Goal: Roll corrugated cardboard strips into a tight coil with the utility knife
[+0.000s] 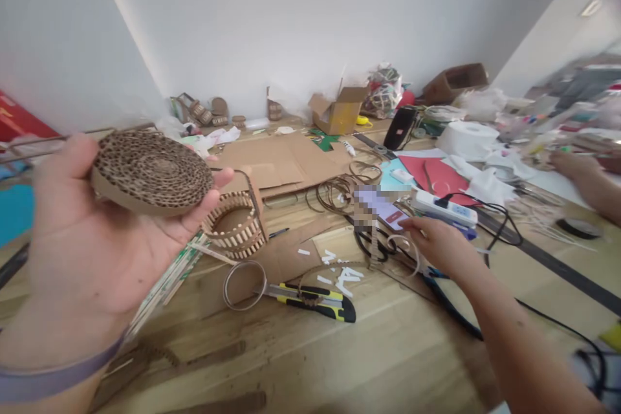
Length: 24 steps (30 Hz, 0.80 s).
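Observation:
My left hand (97,252) is raised at the left, gripping a thick round disc of tightly coiled corrugated cardboard (155,168) by its edge. Its spiral face is tilted up toward me. Over the table, my right hand (439,242) reaches to a phone (383,207) with a lit screen, partly blurred out. The fingertips are at the phone's near corner, with the index finger stretched out; the lower fingers are partly hidden. Below the disc stands a small round basket (235,226) of sticks and cardboard with a tall handle.
A yellow-black utility knife (315,301) and a ring (244,285) lie in front. Cardboard strips (334,194), a power strip (444,207), cables and paper scraps crowd the middle. Behind are cardboard sheets (281,162) and an open box (339,110). Another person's hand (582,174) is at right.

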Available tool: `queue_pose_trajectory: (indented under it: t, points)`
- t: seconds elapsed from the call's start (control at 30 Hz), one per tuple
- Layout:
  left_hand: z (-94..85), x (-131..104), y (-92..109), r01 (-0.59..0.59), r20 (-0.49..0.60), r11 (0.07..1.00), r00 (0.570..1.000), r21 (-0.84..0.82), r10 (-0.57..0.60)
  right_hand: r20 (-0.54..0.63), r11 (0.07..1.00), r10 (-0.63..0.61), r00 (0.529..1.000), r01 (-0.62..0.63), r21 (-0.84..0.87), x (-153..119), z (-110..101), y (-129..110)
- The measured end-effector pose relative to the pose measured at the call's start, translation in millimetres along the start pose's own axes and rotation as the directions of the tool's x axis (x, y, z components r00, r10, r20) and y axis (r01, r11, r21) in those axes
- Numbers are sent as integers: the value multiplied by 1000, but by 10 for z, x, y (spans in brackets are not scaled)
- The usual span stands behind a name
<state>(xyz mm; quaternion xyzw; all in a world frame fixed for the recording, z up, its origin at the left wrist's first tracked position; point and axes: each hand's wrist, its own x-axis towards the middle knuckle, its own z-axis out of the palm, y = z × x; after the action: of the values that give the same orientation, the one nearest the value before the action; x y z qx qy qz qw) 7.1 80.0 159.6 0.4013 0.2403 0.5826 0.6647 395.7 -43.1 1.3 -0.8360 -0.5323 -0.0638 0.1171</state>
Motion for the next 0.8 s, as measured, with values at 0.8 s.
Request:
queue_pose_trajectory:
  t: [0.8]
  points:
    - [157,-43,-743,355,105,933,932,-62,-348,-85,837,546,834,-546,25,-538,199,670]
